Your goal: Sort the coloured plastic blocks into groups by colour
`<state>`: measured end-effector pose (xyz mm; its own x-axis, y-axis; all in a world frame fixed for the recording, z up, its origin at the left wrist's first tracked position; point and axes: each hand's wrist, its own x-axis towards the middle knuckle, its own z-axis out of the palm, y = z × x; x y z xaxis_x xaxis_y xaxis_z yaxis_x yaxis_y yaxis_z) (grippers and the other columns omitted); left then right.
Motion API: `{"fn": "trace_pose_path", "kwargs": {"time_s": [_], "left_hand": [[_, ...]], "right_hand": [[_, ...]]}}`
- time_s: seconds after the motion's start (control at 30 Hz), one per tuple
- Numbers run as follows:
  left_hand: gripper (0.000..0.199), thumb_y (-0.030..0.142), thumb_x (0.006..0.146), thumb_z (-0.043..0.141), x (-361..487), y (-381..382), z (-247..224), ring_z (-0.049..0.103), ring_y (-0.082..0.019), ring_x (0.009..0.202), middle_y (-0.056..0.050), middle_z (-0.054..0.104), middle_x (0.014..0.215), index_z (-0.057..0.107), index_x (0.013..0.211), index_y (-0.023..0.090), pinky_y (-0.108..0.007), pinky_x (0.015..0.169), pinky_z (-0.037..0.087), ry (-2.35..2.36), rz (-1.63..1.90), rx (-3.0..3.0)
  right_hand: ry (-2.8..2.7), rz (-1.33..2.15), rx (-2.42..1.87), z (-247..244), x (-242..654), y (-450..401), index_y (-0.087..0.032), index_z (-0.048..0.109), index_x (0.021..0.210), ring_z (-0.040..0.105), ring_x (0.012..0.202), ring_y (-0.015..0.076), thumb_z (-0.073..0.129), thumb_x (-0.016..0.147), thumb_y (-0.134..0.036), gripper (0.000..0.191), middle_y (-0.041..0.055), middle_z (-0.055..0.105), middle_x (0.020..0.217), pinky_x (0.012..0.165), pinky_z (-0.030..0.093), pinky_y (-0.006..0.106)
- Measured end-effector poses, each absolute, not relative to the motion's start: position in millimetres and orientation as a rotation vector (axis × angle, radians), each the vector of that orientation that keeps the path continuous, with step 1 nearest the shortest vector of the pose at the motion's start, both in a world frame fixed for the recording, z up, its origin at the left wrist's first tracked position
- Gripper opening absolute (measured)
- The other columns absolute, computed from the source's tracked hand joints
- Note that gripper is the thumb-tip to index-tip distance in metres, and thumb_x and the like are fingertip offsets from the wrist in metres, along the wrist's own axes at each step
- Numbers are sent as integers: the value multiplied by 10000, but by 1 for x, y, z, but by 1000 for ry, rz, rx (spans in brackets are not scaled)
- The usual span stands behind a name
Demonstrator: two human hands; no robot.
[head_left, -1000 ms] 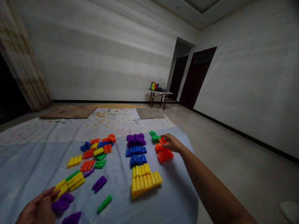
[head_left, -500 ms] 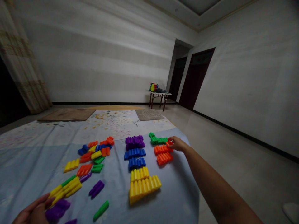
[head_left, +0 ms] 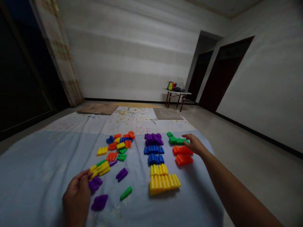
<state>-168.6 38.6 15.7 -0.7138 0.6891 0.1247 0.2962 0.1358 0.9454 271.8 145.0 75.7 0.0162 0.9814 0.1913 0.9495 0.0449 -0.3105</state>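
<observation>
My left hand [head_left: 79,192] is closed at the fingertips on the near end of a yellow piece group [head_left: 100,170], beside purple pieces [head_left: 95,184]. My right hand [head_left: 194,144] has its fingers apart over the green row [head_left: 177,141], just above the orange rows [head_left: 183,155]; nothing shows between its fingers. To the left of these rows stands a column of purple [head_left: 153,139], blue [head_left: 154,149] and yellow pieces [head_left: 164,183]. Mixed orange, blue, yellow and green pieces [head_left: 120,145] lie loosely at the left.
A loose green piece [head_left: 126,193] and purple pieces [head_left: 99,202] lie near the front. The cloth [head_left: 132,217] covers the surface, with a brown mat [head_left: 98,109] and a grey mat [head_left: 168,113] at its far side. A small table [head_left: 176,92] stands near the wall.
The view has turned left, so everything sits further right. My right hand has opened and moved off an orange piece, which now rests in the orange row. My left hand still touches the yellow pieces.
</observation>
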Motion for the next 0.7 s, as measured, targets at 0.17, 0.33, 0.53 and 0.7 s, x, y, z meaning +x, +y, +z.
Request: {"fn": "trace_pose_path", "kwargs": {"time_s": [0.17,0.33,0.53,0.7], "left_hand": [[323,380,754,447,-170,41,14,636,-217,841,-49,663,853,617,942,179,-340,724,512,2029,1666,942],[323,368,762,439,-169,39,12,638,-211,822,-52,661,865,613,955,177,-339,701,517,1998,1698,914],[331,378,780,430,-172,40,6,623,-209,869,-56,652,932,592,998,189,-355,767,501,1969,1724,907],[361,404,782,432,-177,45,-5,606,-208,919,-64,629,1024,579,1031,189,-352,823,480,1969,1790,898]], "right_hand": [[-2142,269,-1486,81,192,138,-177,613,1090,588,922,167,521,806,-222,302,76,616,1039,857,438,280],[-2430,441,-1199,83,98,129,-182,619,1099,581,956,183,571,780,-207,324,77,630,1053,855,435,284],[-2719,345,-1036,67,1,136,-173,589,1132,551,1047,210,504,803,-144,341,95,618,1130,884,416,317],[-2865,305,-972,48,-45,153,-191,548,1177,464,1163,244,554,712,-69,481,86,530,1275,937,379,368]]}}
